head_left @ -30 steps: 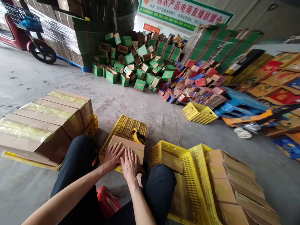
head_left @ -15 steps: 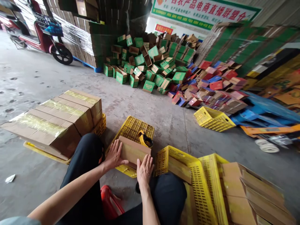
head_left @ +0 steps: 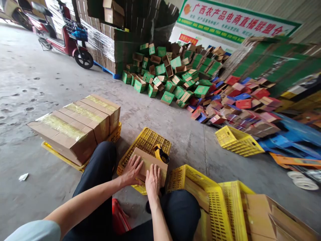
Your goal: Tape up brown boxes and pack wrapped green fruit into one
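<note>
A small brown cardboard box [head_left: 151, 162] lies on an upturned yellow crate [head_left: 147, 140] in front of my knees. My left hand [head_left: 132, 170] rests flat on the box's near left part, fingers spread. My right hand [head_left: 152, 179] presses flat on its near right edge, fingers stretched out. A yellow and black tape dispenser [head_left: 161, 153] sits on the crate just behind the box, touching its far corner.
Taped brown cartons [head_left: 77, 125] sit on a yellow crate at my left. Yellow crates [head_left: 213, 201] with flat cardboard [head_left: 273, 217] stand at my right. Heaps of green boxes [head_left: 170, 73] and red and blue boxes [head_left: 233, 100] lie ahead, with another yellow crate [head_left: 237, 140] and a scooter [head_left: 65, 36].
My hands spread to the box's two sides half a second ago and have come back together on its near top. The view has swung left.
</note>
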{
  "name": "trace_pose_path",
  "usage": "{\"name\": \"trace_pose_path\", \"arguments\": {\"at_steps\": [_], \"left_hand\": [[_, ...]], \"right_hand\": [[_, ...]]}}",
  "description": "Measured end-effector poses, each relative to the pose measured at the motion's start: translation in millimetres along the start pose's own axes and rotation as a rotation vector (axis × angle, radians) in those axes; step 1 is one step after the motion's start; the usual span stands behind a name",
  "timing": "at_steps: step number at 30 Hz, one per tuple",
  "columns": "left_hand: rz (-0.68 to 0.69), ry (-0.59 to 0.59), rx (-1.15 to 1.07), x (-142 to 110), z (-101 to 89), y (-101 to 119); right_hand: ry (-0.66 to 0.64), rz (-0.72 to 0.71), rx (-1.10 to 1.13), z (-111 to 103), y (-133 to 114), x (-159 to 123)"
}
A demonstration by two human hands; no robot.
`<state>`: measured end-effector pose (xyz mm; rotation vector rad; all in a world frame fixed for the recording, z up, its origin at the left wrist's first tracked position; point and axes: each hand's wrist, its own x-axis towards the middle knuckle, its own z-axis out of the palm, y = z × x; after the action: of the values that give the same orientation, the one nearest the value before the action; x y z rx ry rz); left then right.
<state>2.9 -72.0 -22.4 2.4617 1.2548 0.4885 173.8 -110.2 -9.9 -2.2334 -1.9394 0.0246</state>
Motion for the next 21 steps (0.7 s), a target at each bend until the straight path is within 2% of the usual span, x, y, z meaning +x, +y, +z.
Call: {"name": "trace_pose_path", "arguments": {"at_steps": [5, 9, 11, 15, 18, 21], "left_hand": [[-0.001, 0.054, -0.080, 0.9, -7.9, -4.9], [-0.182, 0.098, -0.061, -3.9, -7.0, -14.0], [-0.251, 0.129, -0.048, -6.7, -2.0, -17.8], [-0.208, 0.144, -0.075, -9.0, 7.8, -21.3], [-0.160, 0.130, -0.086, -7.8, 7.2, -20.6], [-0.146, 0.073, -0.081, -6.2, 1.4, -19.3]], "right_hand": [[-0.019, -0.096, 0.062, 5.1, -35.1, 9.2], [0.071, -0.123, 0.054, -0.5, -52.5, 13.5], [0.070, -0.102, 0.029, -7.4, -60.8, 15.3], [-0.006, -0.005, -0.039, -22.1, -79.5, 19.9], [-0.069, -0.020, -0.044, -31.3, -85.9, 21.6], [-0.113, -0.040, -0.029, -37.0, -81.8, 19.9]]}}
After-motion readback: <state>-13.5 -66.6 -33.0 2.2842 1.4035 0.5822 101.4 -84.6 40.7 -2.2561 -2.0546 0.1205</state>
